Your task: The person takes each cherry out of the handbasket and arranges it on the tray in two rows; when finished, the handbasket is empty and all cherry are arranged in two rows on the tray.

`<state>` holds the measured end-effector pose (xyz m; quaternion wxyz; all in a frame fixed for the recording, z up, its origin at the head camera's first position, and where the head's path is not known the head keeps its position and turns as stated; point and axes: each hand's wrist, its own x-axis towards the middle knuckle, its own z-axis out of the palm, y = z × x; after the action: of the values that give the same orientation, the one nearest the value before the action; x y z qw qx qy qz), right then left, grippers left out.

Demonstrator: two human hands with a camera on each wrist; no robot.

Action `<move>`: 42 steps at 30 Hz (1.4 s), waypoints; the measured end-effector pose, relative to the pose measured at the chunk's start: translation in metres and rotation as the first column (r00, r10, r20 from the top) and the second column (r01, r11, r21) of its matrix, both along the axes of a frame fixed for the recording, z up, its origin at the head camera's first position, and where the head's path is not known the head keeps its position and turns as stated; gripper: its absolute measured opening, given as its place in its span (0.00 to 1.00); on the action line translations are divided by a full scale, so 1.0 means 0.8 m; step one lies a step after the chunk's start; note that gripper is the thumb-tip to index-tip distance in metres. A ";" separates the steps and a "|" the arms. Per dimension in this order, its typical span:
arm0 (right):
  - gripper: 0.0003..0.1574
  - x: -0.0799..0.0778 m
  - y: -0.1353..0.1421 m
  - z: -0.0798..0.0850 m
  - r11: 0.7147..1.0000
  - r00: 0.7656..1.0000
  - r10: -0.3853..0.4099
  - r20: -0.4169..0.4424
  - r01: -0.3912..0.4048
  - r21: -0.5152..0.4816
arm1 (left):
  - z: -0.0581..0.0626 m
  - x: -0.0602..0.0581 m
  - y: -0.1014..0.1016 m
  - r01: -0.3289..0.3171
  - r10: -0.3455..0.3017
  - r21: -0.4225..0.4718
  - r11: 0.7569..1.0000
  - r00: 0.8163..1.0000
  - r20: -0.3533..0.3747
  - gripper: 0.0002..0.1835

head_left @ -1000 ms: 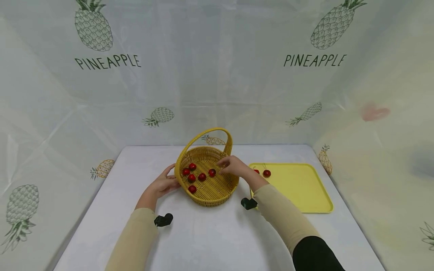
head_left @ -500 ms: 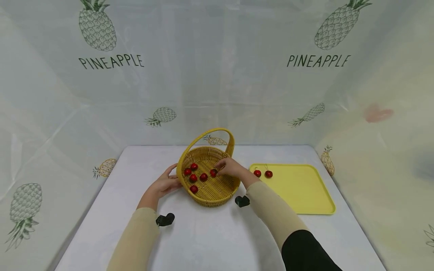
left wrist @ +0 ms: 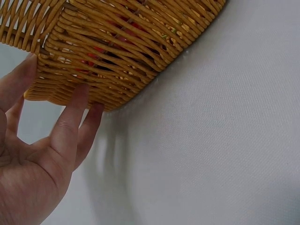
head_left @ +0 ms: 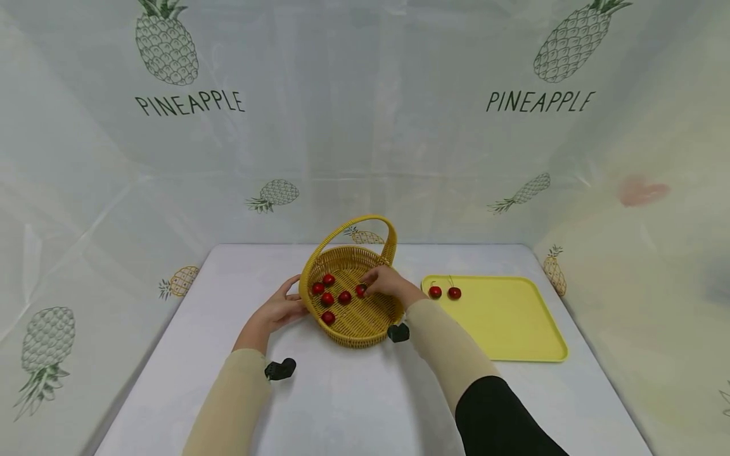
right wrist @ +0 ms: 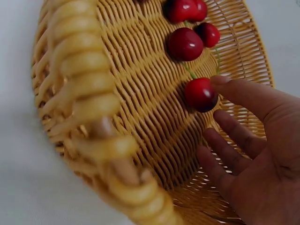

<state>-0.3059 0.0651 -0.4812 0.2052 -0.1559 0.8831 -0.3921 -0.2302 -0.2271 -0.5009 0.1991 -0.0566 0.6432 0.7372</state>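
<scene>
A yellow-brown wicker basket (head_left: pixel 365 320) with an arched handle (right wrist: pixel 84 61) leans with its opening toward me. My left hand (head_left: pixel 282 308) holds its left side; in the left wrist view the thumb and fingertips (left wrist: pixel 77 96) press the woven wall from outside. Inside lie several red cherries (head_left: pixel 345 297), with green stems showing in the right wrist view. My right hand (head_left: pixel 388 282) reaches over the right rim, thumb and fingertips at one dark red cherry (right wrist: pixel 201 94), pinching its edge. That cherry sits apart at the right of the group, close over the basket's floor.
A yellow tray (head_left: pixel 507 316) lies on the white table (head_left: pixel 342 399) to the right, with two stemmed cherries (head_left: pixel 454 293) in its far left corner. Behind the table hangs a pale curtain (head_left: pixel 353 126) printed with pineapples.
My right hand has moved in to the cherry at the right of the group, its forearm swinging left off the tray's edge. The left hand keeps its hold on the basket.
</scene>
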 end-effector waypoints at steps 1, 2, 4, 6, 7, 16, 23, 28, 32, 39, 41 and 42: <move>0.23 0.000 -0.001 -0.001 1.000 1.000 0.001 -0.006 -0.001 0.006 | 0.000 0.000 0.000 0.005 -0.005 0.002 1.000 1.000 -0.003 0.46; 0.23 -0.001 -0.002 -0.002 1.000 1.000 0.000 -0.012 0.000 0.014 | 0.000 0.000 0.000 -0.001 0.001 0.007 1.000 1.000 0.004 0.46; 0.23 -0.002 -0.003 -0.003 1.000 1.000 0.005 -0.015 -0.005 0.017 | 0.000 0.000 0.000 -0.010 0.010 0.010 1.000 1.000 0.010 0.46; 0.24 -0.003 -0.005 -0.005 1.000 1.000 0.005 -0.013 -0.005 0.017 | 0.000 0.000 0.000 -0.015 0.015 0.011 1.000 1.000 0.012 0.46; 0.24 -0.004 -0.006 -0.006 1.000 1.000 0.004 -0.010 -0.004 0.015 | 0.000 0.000 0.000 -0.015 0.015 0.009 1.000 1.000 0.011 0.46; 0.26 -0.008 -0.010 -0.012 1.000 1.000 -0.017 0.017 0.017 0.015 | 0.004 0.002 0.002 0.002 -0.002 -0.008 1.000 1.000 -0.002 0.46; 0.25 -0.005 -0.013 -0.012 1.000 1.000 0.005 0.015 -0.005 0.015 | 0.001 0.001 0.004 -0.006 0.006 0.000 1.000 1.000 0.001 0.45; 0.25 -0.006 -0.015 -0.014 1.000 0.999 -0.013 0.043 0.013 0.005 | 0.000 0.001 0.005 -0.026 0.026 -0.018 1.000 1.000 0.010 0.45; 0.24 -0.007 -0.017 -0.016 1.000 0.999 -0.018 0.034 0.018 0.013 | -0.001 0.001 0.004 -0.023 0.023 -0.022 0.999 1.000 0.005 0.45; 0.20 -0.007 -0.018 -0.018 0.999 1.000 -0.007 0.013 0.007 0.036 | -0.001 0.000 0.004 -0.029 0.029 -0.022 0.999 1.000 0.009 0.46; 0.20 -0.007 -0.018 -0.018 0.999 1.000 0.003 0.008 -0.003 0.037 | -0.001 0.000 0.003 -0.033 0.033 -0.025 0.999 0.999 0.010 0.46; 0.20 -0.006 -0.018 -0.017 0.999 1.000 0.009 0.004 -0.009 0.039 | -0.001 0.000 0.003 -0.033 0.033 -0.028 0.999 0.999 0.009 0.46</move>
<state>-0.3108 0.0510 -0.4944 0.2118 -0.1548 0.8895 -0.3742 -0.2300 -0.2245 -0.5013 0.1891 -0.0736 0.6513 0.7312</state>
